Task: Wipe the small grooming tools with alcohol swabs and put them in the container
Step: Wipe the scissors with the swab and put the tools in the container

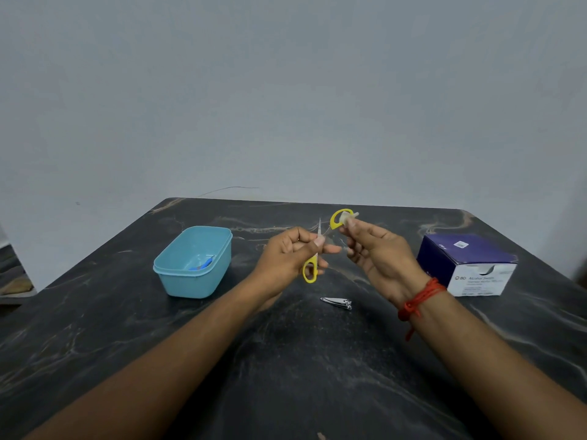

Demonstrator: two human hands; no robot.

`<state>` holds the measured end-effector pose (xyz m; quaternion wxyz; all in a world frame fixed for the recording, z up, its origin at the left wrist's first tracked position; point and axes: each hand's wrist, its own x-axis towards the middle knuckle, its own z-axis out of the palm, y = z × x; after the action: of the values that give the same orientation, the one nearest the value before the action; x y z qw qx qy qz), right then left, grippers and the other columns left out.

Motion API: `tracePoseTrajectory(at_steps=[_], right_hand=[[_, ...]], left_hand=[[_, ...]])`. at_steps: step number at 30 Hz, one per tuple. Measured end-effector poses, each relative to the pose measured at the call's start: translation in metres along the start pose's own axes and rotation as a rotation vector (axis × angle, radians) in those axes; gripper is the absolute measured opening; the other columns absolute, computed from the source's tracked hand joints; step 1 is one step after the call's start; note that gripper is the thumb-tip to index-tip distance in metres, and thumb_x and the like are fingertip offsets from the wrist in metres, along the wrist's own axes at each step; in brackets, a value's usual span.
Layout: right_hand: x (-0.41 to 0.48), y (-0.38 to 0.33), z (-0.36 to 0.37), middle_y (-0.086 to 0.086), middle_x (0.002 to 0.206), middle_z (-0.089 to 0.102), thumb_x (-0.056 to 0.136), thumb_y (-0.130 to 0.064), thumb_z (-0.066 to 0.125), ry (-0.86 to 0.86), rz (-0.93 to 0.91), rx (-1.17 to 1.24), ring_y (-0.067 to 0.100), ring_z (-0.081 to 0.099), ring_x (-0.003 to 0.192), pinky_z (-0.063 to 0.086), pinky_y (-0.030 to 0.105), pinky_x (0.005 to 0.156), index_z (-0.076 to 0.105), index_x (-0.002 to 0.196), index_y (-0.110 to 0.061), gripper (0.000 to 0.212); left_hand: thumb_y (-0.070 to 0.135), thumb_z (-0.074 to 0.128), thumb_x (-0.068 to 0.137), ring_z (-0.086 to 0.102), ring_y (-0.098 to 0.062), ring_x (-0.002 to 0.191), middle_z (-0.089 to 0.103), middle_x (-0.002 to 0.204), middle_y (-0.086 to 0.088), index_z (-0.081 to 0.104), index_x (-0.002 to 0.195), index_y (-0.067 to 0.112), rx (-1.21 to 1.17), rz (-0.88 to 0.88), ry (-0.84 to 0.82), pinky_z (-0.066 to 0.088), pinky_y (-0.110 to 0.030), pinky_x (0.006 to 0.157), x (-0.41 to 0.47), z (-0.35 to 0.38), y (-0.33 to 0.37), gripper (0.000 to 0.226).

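Small yellow-handled scissors (pixel 310 270) are spread open in the air above the table. My left hand (pixel 287 255) grips them near the pivot, one yellow loop hanging below my fingers and a blade tip pointing up. My right hand (pixel 371 246) pinches a white alcohol swab (pixel 347 220) against the other yellow loop. A silver nail clipper (pixel 336 303) lies on the table below my hands. The light blue container (pixel 178 271) stands at the left with a blue-handled tool (pixel 201 265) inside.
A purple and white box of alcohol swabs (pixel 467 265) stands at the right of the dark marble table (pixel 286 376). A plain grey wall rises behind the table's far edge. A red thread band circles my right wrist.
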<state>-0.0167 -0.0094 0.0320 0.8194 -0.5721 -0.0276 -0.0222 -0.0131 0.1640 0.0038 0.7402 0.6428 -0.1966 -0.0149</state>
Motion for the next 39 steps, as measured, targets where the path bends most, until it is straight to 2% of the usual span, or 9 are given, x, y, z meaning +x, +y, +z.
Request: tracePoseTrajectory(at_steps=[4,9,16,23,29,32,34,36,39], right_hand=[[0.0,0.008,0.002,-0.006,0.088,0.074,0.075,-0.032,0.076,0.033,0.036,-0.104,0.007,0.048,0.07,0.041,0.025,0.066,0.078,0.093,-0.017,0.024],[-0.004,0.017,0.01,-0.002,0.082,0.074,0.074,-0.038,0.078,0.026,0.035,-0.203,0.009,0.045,0.07,0.039,0.027,0.066,0.079,0.09,-0.018,0.026],[-0.006,0.018,0.01,0.002,0.08,0.076,0.081,-0.034,0.077,0.04,0.009,-0.267,-0.005,0.057,0.05,0.037,0.032,0.073,0.079,0.094,-0.014,0.024],[0.001,0.012,0.002,-0.017,0.075,0.072,0.081,-0.031,0.079,0.16,0.001,-0.167,0.003,0.046,0.06,0.037,0.027,0.064,0.078,0.093,-0.017,0.019],[0.009,0.004,-0.012,-0.007,0.093,0.073,0.079,-0.036,0.08,0.175,-0.019,-0.211,0.009,0.044,0.07,0.038,0.028,0.063,0.079,0.097,-0.017,0.026],[0.012,0.002,-0.013,-0.004,0.089,0.075,0.084,-0.03,0.077,0.175,-0.159,-0.307,-0.001,0.057,0.067,0.045,0.021,0.061,0.079,0.092,-0.015,0.017],[0.014,0.001,-0.016,-0.002,0.084,0.076,0.085,-0.028,0.076,0.188,-0.352,-0.436,0.003,0.066,0.073,0.055,0.024,0.068,0.078,0.089,-0.02,0.009],[0.019,0.003,-0.021,-0.004,0.081,0.074,0.087,-0.035,0.073,0.209,-0.6,-0.755,0.016,0.066,0.076,0.056,0.036,0.071,0.079,0.09,-0.028,0.01],[0.016,0.002,-0.024,-0.007,0.08,0.062,0.092,-0.034,0.067,0.146,-0.935,-1.259,0.016,0.055,0.077,0.046,0.032,0.061,0.077,0.097,-0.028,0.013]], left_hand=[[0.014,0.059,0.098,0.072,-0.022,0.075,0.075,0.107,-0.017,0.057,0.099,0.003,-0.034,-0.037,0.016,0.061,-0.039,0.078,-0.001,0.003,-0.002,0.011],[0.011,0.059,0.097,0.074,-0.024,0.074,0.075,0.102,-0.019,0.058,0.101,0.001,-0.028,-0.053,0.062,0.061,-0.032,0.069,-0.003,0.009,-0.001,0.011],[0.013,0.06,0.097,0.074,-0.031,0.079,0.076,0.098,-0.018,0.055,0.103,-0.001,-0.021,-0.068,0.079,0.062,-0.041,0.074,-0.005,0.012,-0.001,0.016],[0.015,0.059,0.099,0.072,-0.027,0.076,0.075,0.1,-0.018,0.056,0.099,0.003,0.008,-0.071,0.044,0.06,-0.043,0.078,-0.005,0.011,0.0,0.012],[0.012,0.062,0.096,0.071,-0.024,0.071,0.074,0.096,-0.02,0.06,0.106,-0.007,0.044,-0.082,0.065,0.062,-0.045,0.077,-0.005,0.007,0.002,0.021],[0.016,0.066,0.094,0.069,-0.02,0.066,0.075,0.09,-0.016,0.067,0.103,0.0,0.059,-0.077,0.141,0.062,-0.038,0.07,-0.001,-0.001,0.003,0.019],[0.016,0.068,0.093,0.067,-0.017,0.061,0.073,0.082,-0.012,0.07,0.098,0.003,0.075,-0.07,0.213,0.06,-0.032,0.063,0.001,-0.006,0.004,0.015],[0.015,0.068,0.093,0.064,-0.015,0.057,0.072,0.075,-0.009,0.071,0.097,0.001,0.085,-0.065,0.266,0.058,-0.028,0.059,0.002,-0.01,0.005,0.015],[0.015,0.068,0.093,0.064,-0.015,0.058,0.072,0.074,-0.01,0.072,0.099,0.0,0.099,-0.069,0.27,0.058,-0.027,0.06,0.002,-0.012,0.007,0.017]])
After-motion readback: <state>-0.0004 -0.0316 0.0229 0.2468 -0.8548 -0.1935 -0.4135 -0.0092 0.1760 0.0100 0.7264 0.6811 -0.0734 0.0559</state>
